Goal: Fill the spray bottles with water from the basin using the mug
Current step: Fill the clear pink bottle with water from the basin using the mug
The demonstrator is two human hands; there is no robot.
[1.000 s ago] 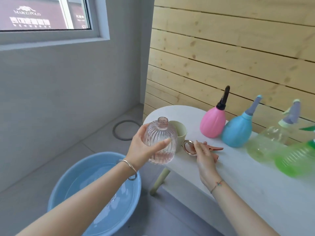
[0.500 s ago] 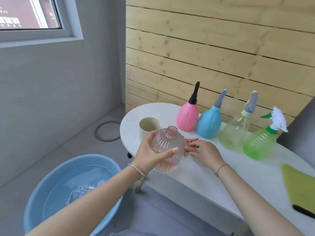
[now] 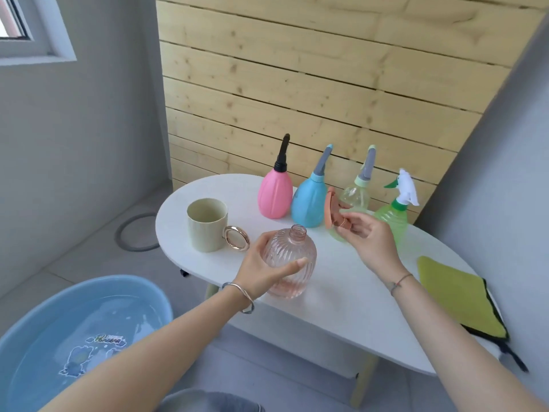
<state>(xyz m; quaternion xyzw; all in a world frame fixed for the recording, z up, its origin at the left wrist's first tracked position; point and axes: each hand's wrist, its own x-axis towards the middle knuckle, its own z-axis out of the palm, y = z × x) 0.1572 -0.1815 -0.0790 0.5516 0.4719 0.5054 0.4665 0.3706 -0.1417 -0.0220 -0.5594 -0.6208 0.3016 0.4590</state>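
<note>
A ribbed pink glass bottle [image 3: 292, 261] with an open neck stands on the white oval table [image 3: 341, 298]. My left hand [image 3: 261, 269] grips its side. My right hand [image 3: 365, 236] holds the orange spray head [image 3: 332, 211] in the air to the right of the bottle. A beige mug [image 3: 208, 224] with a gold ring handle stands to the bottle's left. The blue basin [image 3: 59, 331] of water sits on the floor at lower left.
Along the back of the table stand a pink bottle [image 3: 274, 197], a blue bottle [image 3: 309, 203], a clear green bottle [image 3: 356, 194] and a green trigger sprayer [image 3: 392, 218]. A yellow cloth [image 3: 460, 298] lies at the right end. A wooden slat wall rises behind.
My right hand has lifted the orange spray head off the table. The pink bottle has come down to stand on the table, still in my left hand. The view has shifted right.
</note>
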